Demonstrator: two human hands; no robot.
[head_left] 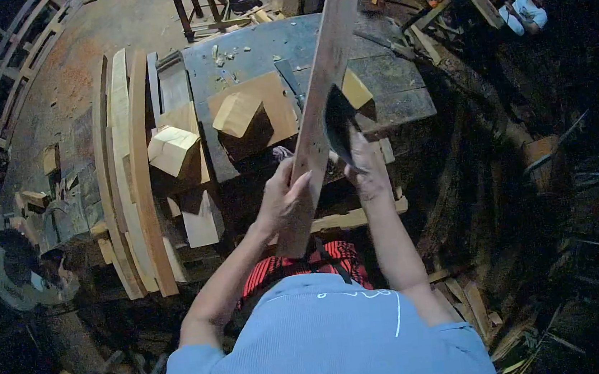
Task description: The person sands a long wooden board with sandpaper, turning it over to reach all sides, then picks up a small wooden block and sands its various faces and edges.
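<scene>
A long wooden board [320, 98] stands tilted in front of me, its far end rising over the workbench. My left hand [285, 199] is closed around the lower part of the board, thumb across its face. Against the board's right edge, my right hand [366, 166] grips a dark, curved sheet [340, 122]; its exact kind I cannot tell. Past the board on the bench lie an angular wooden block [238, 113] and a paler block [173, 152] to its left. Another block [356, 91] shows just right of the board.
The workbench [264, 42] carries wood chips. Several long planks [143, 180] lie along its left side. At far left is a round saw blade with its guard [12, 276]. Scrap wood [473, 307] litters the floor at right. Another person [526, 12] sits at the far right.
</scene>
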